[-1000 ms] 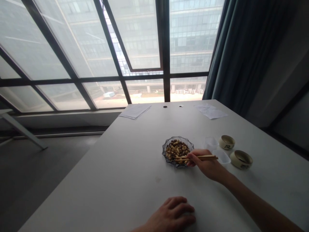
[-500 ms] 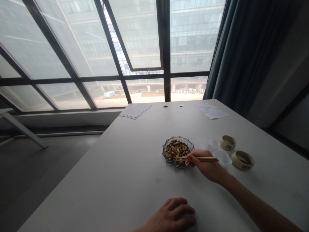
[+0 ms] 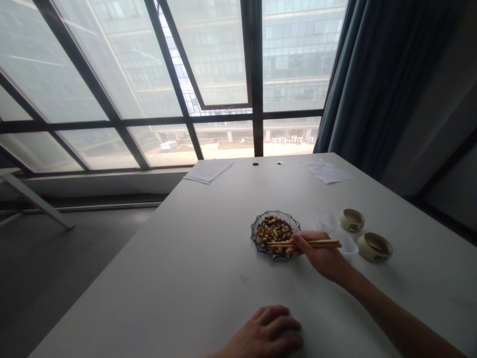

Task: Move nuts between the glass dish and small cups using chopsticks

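Note:
My right hand (image 3: 316,253) is closed around a pair of wooden chopsticks (image 3: 324,243). Their tips reach in among the peanuts and darker pieces, perhaps seeds, (image 3: 275,230) heaped in a clear glass bowl with a scalloped rim (image 3: 254,243). Whether anything is pinched between the tips is too small to tell. Nearer to me, my left hand (image 3: 266,330) rests palm down on the white table (image 3: 179,278), its fingers loosely stretched and nothing visible in them.
Right of the bowl stand two clear plastic containers (image 3: 327,220), one partly behind my right hand, and two beige ceramic bowls (image 3: 374,247) with dark markings. Papers lie at the far left (image 3: 209,171) and far right (image 3: 330,171) of the table, before large windows and a dark curtain (image 3: 357,89).
The chopsticks have shifted very slightly in my right hand, their rear ends a little higher and farther right. My left hand and the bowls stay where they were.

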